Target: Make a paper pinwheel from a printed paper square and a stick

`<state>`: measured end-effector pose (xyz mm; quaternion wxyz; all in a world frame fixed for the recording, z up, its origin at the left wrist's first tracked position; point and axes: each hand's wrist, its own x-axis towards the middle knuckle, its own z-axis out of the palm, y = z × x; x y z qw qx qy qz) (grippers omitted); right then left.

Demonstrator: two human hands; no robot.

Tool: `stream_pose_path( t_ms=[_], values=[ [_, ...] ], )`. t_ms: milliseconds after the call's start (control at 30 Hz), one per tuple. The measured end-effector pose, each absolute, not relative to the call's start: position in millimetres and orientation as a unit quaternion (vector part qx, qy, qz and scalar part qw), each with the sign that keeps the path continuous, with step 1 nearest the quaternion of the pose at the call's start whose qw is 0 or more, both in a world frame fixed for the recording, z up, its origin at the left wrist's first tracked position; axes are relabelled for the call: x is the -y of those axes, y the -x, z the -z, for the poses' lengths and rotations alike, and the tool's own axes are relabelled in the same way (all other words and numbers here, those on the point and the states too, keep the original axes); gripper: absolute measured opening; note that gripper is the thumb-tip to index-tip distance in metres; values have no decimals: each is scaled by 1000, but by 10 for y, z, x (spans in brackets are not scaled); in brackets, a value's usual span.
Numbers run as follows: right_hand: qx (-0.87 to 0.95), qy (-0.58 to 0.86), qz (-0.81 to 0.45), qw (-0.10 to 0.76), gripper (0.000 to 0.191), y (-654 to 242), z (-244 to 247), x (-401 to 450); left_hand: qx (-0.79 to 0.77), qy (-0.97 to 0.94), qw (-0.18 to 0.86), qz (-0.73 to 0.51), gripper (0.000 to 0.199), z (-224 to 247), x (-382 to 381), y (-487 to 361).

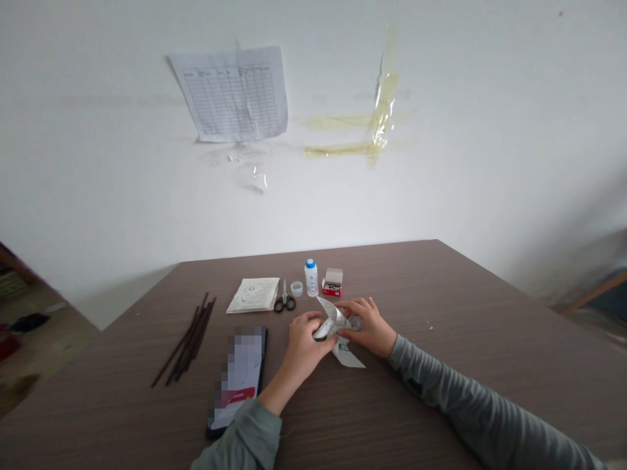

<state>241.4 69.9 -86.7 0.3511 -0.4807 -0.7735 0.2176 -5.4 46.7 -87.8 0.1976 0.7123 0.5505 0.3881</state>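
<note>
A folded sheet of printed paper with pointed, pinwheel-like blades sits between my hands, just above the brown wood-grain table. My left hand grips its near-left side, and my right hand pinches its right side from above. The paper's centre is partly hidden by my fingers. Beyond my hands stand a red-and-white box of pins and a white glue bottle with a blue cap. Both are close to the paper's top point without touching it.
Black-handled scissors, a small translucent cap and a stack of printed paper lie at the back. Several dark thin sticks and a phone with a blurred screen lie left of my hands.
</note>
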Motion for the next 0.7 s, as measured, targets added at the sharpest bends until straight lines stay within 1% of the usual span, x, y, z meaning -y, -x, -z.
stream_pose_path(
  t_ms=[100, 200, 267, 400, 467, 633, 700],
  values=[
    [771, 488, -227, 341, 60, -2402, 844, -689, -559, -711, 196, -379, 20, 859, -467, 29],
    [770, 490, -232, 335, 55, -2391, 838, -689, -560, -709, 194, -382, 19, 854, -467, 15],
    [770, 493, -234, 330, 48, -2383, 836, -692, -558, -709, 192, -385, 17, 861, -471, 13],
    [775, 493, -233, 318, 26, -2371, 818, -699, -553, -715, 186, -385, 17, 897, -495, 29],
    [780, 486, -238, 314, 19, -2368, 802, -704, -552, -718, 181, -383, 17, 914, -509, 42],
    [784, 480, -257, 299, 11, -2369, 736, -708, -554, -728, 187, -358, 12, 895, -520, 57],
    [783, 487, -264, 285, 13, -2371, 696, -698, -564, -726, 194, -342, 11, 868, -513, 47]
  ],
)
